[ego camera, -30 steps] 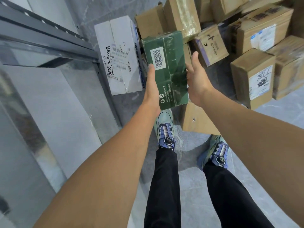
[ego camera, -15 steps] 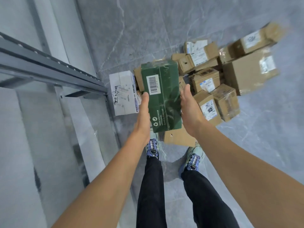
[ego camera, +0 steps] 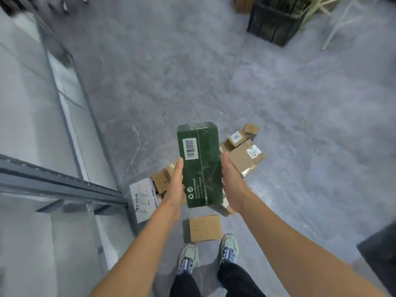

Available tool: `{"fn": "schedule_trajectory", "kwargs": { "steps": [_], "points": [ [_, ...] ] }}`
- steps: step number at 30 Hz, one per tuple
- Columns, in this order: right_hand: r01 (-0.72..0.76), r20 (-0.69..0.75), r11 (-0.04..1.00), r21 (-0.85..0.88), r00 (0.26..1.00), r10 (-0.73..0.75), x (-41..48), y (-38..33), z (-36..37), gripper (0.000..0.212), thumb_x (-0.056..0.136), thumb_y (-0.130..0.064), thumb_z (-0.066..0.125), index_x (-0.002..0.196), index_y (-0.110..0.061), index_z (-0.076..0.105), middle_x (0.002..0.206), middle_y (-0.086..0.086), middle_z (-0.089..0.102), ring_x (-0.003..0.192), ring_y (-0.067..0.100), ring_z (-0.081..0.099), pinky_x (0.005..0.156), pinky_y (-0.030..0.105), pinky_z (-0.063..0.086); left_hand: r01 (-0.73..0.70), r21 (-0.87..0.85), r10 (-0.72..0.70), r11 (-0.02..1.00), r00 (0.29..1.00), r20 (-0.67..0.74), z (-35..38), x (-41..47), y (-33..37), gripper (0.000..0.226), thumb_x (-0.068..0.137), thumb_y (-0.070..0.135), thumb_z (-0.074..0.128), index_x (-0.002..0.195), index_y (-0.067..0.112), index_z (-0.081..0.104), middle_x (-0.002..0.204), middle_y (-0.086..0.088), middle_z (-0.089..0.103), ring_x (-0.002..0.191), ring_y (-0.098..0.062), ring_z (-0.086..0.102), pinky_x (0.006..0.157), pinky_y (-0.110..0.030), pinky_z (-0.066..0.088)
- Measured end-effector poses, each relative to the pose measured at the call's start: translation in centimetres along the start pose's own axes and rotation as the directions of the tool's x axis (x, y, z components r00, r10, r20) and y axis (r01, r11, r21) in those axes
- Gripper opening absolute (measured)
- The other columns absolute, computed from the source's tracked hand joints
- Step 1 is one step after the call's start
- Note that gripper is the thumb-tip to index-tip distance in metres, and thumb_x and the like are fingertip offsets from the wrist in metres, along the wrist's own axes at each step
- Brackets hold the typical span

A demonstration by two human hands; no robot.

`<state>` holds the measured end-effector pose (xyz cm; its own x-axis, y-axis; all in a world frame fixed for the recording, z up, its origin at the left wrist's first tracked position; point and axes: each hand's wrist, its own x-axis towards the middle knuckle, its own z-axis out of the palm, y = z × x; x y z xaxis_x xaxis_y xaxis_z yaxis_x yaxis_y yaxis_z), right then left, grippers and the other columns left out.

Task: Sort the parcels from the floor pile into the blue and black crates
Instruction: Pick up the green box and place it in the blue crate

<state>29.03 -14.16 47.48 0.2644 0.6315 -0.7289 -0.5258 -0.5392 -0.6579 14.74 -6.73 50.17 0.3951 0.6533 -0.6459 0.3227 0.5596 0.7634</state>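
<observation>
Green parcel point(ego camera: 200, 166): carry step in hand.
Gripped at its sides by left hand point(ego camera: 175, 183) and right hand point(ego camera: 232, 183); carriage toward far-right black crate point(ego camera: 276, 20) is probably required.

Dark green parcel point(ego camera: 199, 166), white barcode label point(ego camera: 190, 148); brown cardboard parcels point(ego camera: 242, 159); black crate point(ego camera: 274, 20); grey marbled floor point(ego camera: 171, 82).
</observation>
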Motion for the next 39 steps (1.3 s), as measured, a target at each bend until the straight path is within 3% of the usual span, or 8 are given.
{"fn": "schedule_trajectory", "kwargs": {
  "steps": [4,8,13,16,20,24,29,39],
  "points": [
    [0.124,-0.120,0.991,0.053,0.986,-0.117,-4.9,-3.2,-0.7,0.062,0.096,-0.082,0.029,0.118,-0.046,0.074,0.122,-0.012,0.075,0.111,0.007,0.070,0.082,0.032,0.047,-0.060,0.061,0.052,0.996,0.990,0.131,2.5,-3.4,4.8,0.040,0.107,0.060,0.019,0.105,0.048,0.057,0.078,0.033,0.072,0.070,0.015,0.067,0.063,-0.014,0.055],
    [0.210,-0.224,0.968,0.137,0.959,-0.176,-9.2,-5.3,-1.7,0.062,0.101,-0.074,0.023,0.123,-0.040,0.070,0.109,-0.019,0.075,0.089,-0.005,0.071,0.077,0.026,0.044,-0.154,0.178,0.106,0.972,0.962,0.252,4.2,-4.8,8.0,0.041,0.100,0.073,0.022,0.108,0.057,0.059,0.117,0.027,0.065,0.095,0.009,0.058,0.086,-0.031,0.045],
    [0.328,-0.403,0.926,0.190,0.886,-0.231,-13.9,-5.6,-3.2,0.063,0.101,-0.074,0.023,0.122,-0.038,0.070,0.108,-0.022,0.068,0.098,-0.002,0.060,0.102,0.036,0.037,-0.261,0.270,0.124,0.927,0.891,0.436,7.2,-6.8,10.8,0.041,0.103,0.069,0.020,0.113,0.055,0.057,0.103,0.033,0.064,0.084,0.018,0.062,0.081,-0.027,0.039],
    [0.374,-0.474,0.894,0.247,0.851,-0.225,-17.4,-4.6,-4.6,0.059,0.104,-0.068,0.021,0.119,-0.038,0.070,0.107,-0.023,0.069,0.096,-0.006,0.061,0.097,0.032,0.038,-0.306,0.325,0.101,0.895,0.848,0.521,9.6,-8.8,11.1,0.047,0.102,0.070,0.020,0.114,0.050,0.060,0.090,0.032,0.071,0.074,0.018,0.065,0.072,-0.028,0.039],
    [0.449,-0.571,0.840,0.305,0.792,-0.216,-22.2,-2.9,-7.0,0.057,0.106,-0.066,0.021,0.116,-0.039,0.070,0.110,-0.020,0.071,0.096,-0.006,0.062,0.094,0.032,0.040,-0.334,0.361,0.046,0.871,0.787,0.615,13.8,-11.0,10.1,0.059,0.095,0.078,0.025,0.125,0.044,0.064,0.116,0.018,0.071,0.106,-0.003,0.065,0.078,-0.031,0.044],
    [0.511,-0.663,0.793,0.332,0.724,-0.189,-27.1,-0.2,-9.9,0.057,0.105,-0.068,0.021,0.113,-0.039,0.069,0.102,-0.022,0.071,0.092,-0.003,0.064,0.086,0.028,0.042,-0.405,0.385,0.002,0.829,0.691,0.723,18.5,-15.4,8.8,0.053,0.100,0.071,0.019,0.126,0.047,0.059,0.116,0.024,0.064,0.106,0.001,0.057,0.093,-0.033,0.037],
    [0.596,-0.750,0.716,0.363,0.643,-0.156,-33.5,4.6,-14.9,0.055,0.106,-0.067,0.021,0.122,-0.038,0.066,0.119,-0.015,0.067,0.102,-0.006,0.056,0.107,0.038,0.033,-0.486,0.398,-0.051,0.778,0.582,0.812,24.9,-21.0,5.6,0.049,0.098,0.075,0.020,0.124,0.051,0.054,0.139,0.013,0.054,0.127,-0.012,0.046,0.111,-0.050,0.031],
    [0.708,-0.867,0.561,0.429,0.496,0.036,-46.7,16.6,-24.2,0.049,0.101,-0.074,0.032,0.114,-0.042,0.067,0.127,-0.006,0.065,0.108,0.009,0.060,0.110,0.040,0.041,-0.633,0.438,-0.265,0.638,0.354,0.897,37.6,-33.8,-4.0,0.058,0.088,0.087,0.016,0.127,0.062,0.051,0.145,0.016,0.053,0.137,-0.011,0.044,0.111,-0.049,0.031]
  ]
}}
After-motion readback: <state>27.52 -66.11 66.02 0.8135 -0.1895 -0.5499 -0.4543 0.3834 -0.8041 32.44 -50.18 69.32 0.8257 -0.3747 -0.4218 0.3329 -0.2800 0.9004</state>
